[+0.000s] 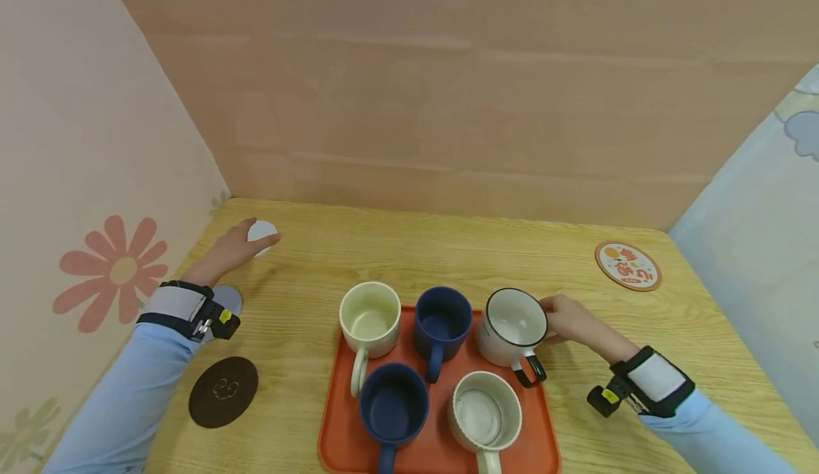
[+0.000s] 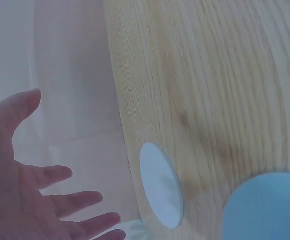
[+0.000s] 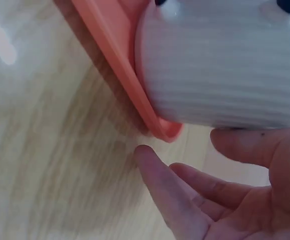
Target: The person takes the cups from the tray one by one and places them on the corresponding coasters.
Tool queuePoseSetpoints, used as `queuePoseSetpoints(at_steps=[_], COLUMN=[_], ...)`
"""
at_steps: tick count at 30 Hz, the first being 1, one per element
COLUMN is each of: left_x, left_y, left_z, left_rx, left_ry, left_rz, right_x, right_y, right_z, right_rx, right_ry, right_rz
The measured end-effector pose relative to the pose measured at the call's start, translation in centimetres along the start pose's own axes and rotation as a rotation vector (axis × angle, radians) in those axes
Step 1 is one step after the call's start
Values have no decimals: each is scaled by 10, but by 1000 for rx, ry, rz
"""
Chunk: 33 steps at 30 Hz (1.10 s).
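My left hand [image 1: 232, 250] is over the far left of the table with its fingers spread, close to a round white coaster [image 1: 262, 231]. In the left wrist view nothing lies in the palm, and the coaster [image 2: 161, 185] shows apart from the fingers. At the tray's far right corner stands a white mug [image 1: 498, 337] with a black rim and a partly black handle. My right hand [image 1: 568, 320] is at that mug's right side. The right wrist view has the thumb [image 3: 245, 145] right at the mug's ribbed wall [image 3: 220, 75], the other fingers loosely extended below.
An orange tray [image 1: 339, 417] also bears a cream mug [image 1: 370, 318], two navy mugs [image 1: 441, 321] and a speckled white mug [image 1: 485, 413]. A pale blue coaster [image 1: 229, 299] and a dark brown coaster [image 1: 222, 392] lie left. At the right lies a printed coaster [image 1: 628, 266].
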<state>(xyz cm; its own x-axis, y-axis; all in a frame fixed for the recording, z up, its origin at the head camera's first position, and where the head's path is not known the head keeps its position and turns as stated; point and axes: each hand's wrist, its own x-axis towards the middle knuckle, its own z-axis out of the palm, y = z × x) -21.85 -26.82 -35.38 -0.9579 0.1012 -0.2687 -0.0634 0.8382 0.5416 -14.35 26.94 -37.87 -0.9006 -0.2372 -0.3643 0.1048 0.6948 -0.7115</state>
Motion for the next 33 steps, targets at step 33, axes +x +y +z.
queuePoseSetpoints(at_steps=[33], left_x=[-43], left_y=[-48], left_z=[-6], left_rx=[-68], left_ry=[-31], left_rz=[-109], right_x=[-10], right_y=[14], right_z=[16], right_rx=[114], right_ry=[-106], right_rz=[96])
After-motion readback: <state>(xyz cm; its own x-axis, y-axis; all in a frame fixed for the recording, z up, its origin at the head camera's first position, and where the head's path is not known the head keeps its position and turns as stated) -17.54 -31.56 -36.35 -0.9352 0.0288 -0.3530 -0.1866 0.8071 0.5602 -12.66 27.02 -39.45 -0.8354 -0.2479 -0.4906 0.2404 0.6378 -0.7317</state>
